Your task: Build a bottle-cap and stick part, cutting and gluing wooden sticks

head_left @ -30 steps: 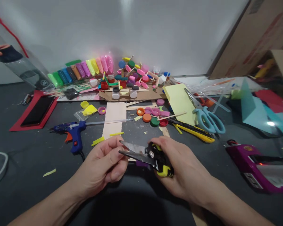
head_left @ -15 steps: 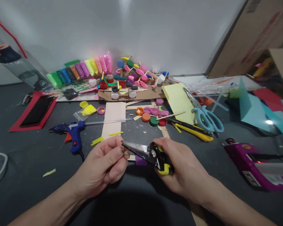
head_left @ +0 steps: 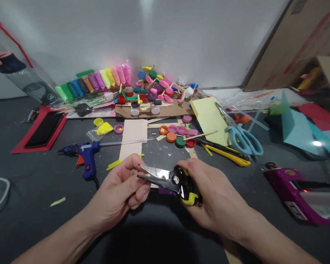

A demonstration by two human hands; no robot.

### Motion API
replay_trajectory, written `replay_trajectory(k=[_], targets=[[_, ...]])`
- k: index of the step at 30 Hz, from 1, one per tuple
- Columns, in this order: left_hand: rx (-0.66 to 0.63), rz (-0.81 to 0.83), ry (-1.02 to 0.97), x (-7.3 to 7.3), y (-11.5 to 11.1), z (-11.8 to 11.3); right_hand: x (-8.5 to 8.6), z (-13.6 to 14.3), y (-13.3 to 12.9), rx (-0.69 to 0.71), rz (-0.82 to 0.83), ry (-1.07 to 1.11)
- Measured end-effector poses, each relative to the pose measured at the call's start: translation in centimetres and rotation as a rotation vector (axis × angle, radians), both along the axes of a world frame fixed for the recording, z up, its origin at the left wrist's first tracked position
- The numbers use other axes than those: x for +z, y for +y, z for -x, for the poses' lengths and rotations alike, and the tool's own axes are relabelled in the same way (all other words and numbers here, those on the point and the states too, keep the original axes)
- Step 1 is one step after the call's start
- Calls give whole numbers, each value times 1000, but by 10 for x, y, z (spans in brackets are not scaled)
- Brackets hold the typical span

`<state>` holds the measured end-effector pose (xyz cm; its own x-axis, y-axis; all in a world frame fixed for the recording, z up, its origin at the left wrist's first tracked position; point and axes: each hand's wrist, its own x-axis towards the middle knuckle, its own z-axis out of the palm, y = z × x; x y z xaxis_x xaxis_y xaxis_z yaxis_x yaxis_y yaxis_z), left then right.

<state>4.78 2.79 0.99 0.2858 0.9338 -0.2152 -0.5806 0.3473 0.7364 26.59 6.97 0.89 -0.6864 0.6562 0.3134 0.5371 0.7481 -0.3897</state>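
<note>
My right hand (head_left: 211, 190) is wrapped round the black and yellow handles of a pair of shears (head_left: 156, 175). Their two metal blades are parted and point left, at the fingertips of my left hand (head_left: 126, 187). That hand is closed in a pinch; whatever lies between its thumb and fingers is too small and covered to make out. Behind the blades, a purple piece (head_left: 166, 191) and pale wooden sticks show only in part. Beyond my left hand lie short yellow strips (head_left: 114, 164) and a pale wooden strip (head_left: 132, 137).
A blue glue gun (head_left: 85, 152) lies left, near a phone (head_left: 45, 128) on red card. Bottle caps (head_left: 171, 137), a yellow cutter knife (head_left: 228, 154) and light-blue scissors (head_left: 243, 139) are spread ahead and right. A purple device (head_left: 294, 194) sits far right; clay packs (head_left: 93, 81) line the back.
The shears' blades have gone from nearly closed to spread apart at my left fingertips. Both hands stay in about the same place, and the purple piece is more covered.
</note>
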Motion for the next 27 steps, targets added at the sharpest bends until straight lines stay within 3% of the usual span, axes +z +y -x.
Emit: replay_trajectory(k=[12, 19, 27], targets=[[95, 12, 22, 1, 1, -6, -7, 3, -5, -28, -124, -31], [110, 35, 53, 5, 3, -2, -4, 4, -3, -92, 27, 13], [69, 98, 149, 6, 5, -1, -2, 3, -1, -74, 61, -5]])
